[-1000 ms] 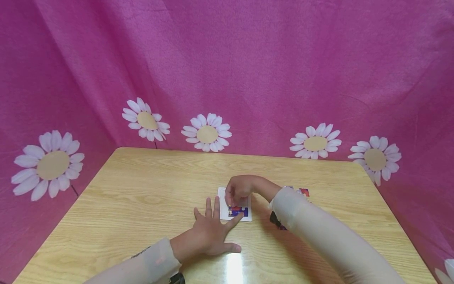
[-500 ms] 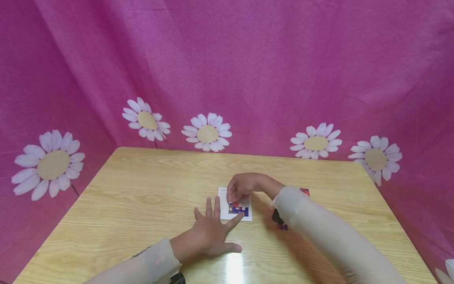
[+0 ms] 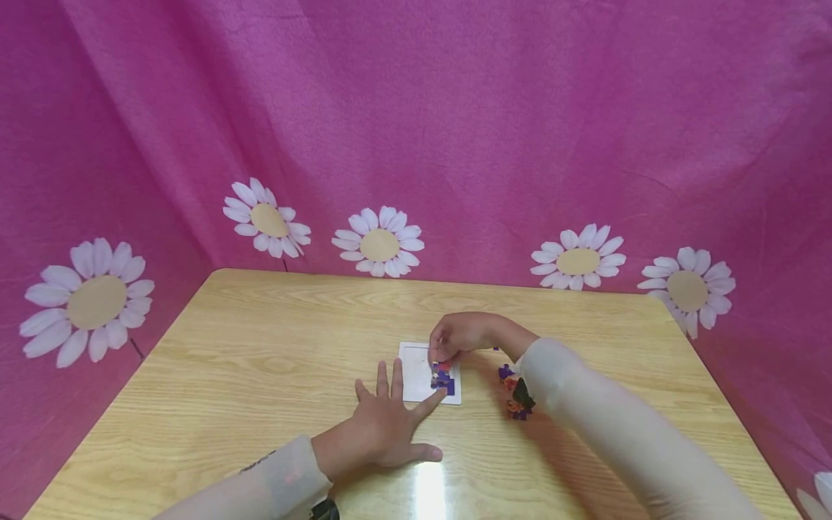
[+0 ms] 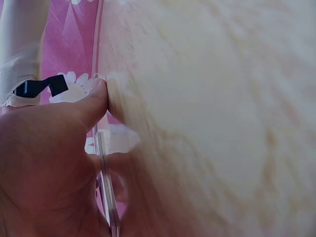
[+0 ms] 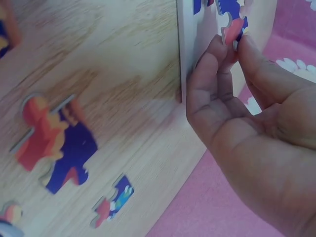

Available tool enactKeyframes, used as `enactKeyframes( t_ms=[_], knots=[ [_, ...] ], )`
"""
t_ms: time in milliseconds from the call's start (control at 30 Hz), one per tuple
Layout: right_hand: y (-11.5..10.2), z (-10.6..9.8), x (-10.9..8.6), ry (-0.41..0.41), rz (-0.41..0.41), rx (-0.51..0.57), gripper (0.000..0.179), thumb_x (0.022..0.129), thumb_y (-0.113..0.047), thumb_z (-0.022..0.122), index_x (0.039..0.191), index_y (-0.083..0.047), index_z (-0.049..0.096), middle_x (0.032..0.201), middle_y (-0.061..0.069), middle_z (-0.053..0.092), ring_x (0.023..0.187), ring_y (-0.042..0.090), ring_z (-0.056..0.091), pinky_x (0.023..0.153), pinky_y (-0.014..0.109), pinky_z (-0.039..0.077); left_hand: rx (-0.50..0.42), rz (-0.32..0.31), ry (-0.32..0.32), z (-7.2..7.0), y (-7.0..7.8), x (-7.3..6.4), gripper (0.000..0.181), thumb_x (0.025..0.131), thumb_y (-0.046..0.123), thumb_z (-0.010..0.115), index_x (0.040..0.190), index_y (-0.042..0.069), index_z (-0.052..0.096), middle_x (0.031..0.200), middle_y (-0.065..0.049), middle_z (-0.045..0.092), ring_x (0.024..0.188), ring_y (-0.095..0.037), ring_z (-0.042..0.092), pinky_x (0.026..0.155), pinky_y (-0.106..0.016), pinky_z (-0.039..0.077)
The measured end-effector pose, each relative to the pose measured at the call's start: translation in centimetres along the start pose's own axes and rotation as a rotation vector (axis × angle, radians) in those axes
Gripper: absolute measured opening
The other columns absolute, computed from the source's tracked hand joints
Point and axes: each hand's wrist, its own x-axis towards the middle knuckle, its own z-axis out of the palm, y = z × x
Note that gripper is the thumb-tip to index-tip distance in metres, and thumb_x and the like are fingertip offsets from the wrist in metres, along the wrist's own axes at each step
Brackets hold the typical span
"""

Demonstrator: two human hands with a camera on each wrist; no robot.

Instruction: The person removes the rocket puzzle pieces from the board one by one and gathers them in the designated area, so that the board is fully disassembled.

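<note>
A white puzzle tray [image 3: 411, 393] lies mid-table. My left hand [image 3: 383, 430] is spread out flat, two fingertips at the tray's near left edge and the index finger reaching over its near right corner. A dark blue puzzle piece [image 3: 448, 387] sits in the tray by that index fingertip. My right hand [image 3: 458, 336] comes in from the right and pinches a blue and red puzzle piece [image 5: 232, 24] between thumb and fingers. It is tilted up over the right part of the tray and appears joined to more pieces.
Several loose puzzle pieces [image 5: 69, 143] lie on the wooden table [image 3: 292, 347] right of the tray, partly hidden by my right forearm in the head view. A smaller piece [image 5: 114, 201] lies apart from them. A pink curtain [image 3: 455, 144] with daisies surrounds the table.
My right hand has moved right across the tray with the pinched pieces, baring the tray's left side. More loose pieces show beside my right forearm. My left hand has stayed put.
</note>
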Motion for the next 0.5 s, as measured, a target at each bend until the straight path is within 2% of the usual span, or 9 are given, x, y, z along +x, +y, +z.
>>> enactKeyframes(
  t_ms=[200, 367, 500],
  knots=[
    [0.7, -0.5, -0.8, -0.012, 0.019, 0.082, 0.012, 0.099, 0.002, 0.063, 0.105, 0.010, 0.070, 0.091, 0.005, 0.071, 0.085, 0.013, 0.065, 0.089, 0.034, 0.058, -0.006, -0.002, -0.003, 0.1, 0.0, 0.1, 0.093, 0.080, 0.096, 0.035, 0.161, 0.055, 0.015, 0.165, -0.037, 0.010, 0.149, -0.062, 0.012, 0.100, -0.085, 0.029],
    [1.5, -1.1, -1.8, 0.001, 0.027, 0.043, 0.011, 0.098, 0.000, 0.064, 0.103, 0.005, 0.073, 0.090, 0.001, 0.070, 0.082, 0.011, 0.060, 0.083, 0.030, 0.055, -0.009, -0.004, -0.007, 0.1, 0.0, 0.1, 0.093, 0.080, 0.096, 0.034, 0.161, 0.055, 0.014, 0.165, -0.037, 0.009, 0.149, -0.062, 0.012, 0.100, -0.085, 0.029],
    [2.3, -1.2, -2.4, -0.022, 0.020, 0.050, 0.011, 0.097, 0.001, 0.065, 0.103, 0.007, 0.071, 0.088, 0.000, 0.069, 0.081, 0.011, 0.058, 0.080, 0.028, 0.053, -0.003, -0.005, -0.004, 0.1, 0.0, 0.1, 0.093, 0.080, 0.096, 0.034, 0.161, 0.055, 0.013, 0.165, -0.038, 0.009, 0.149, -0.062, 0.012, 0.101, -0.084, 0.029]
  ],
)
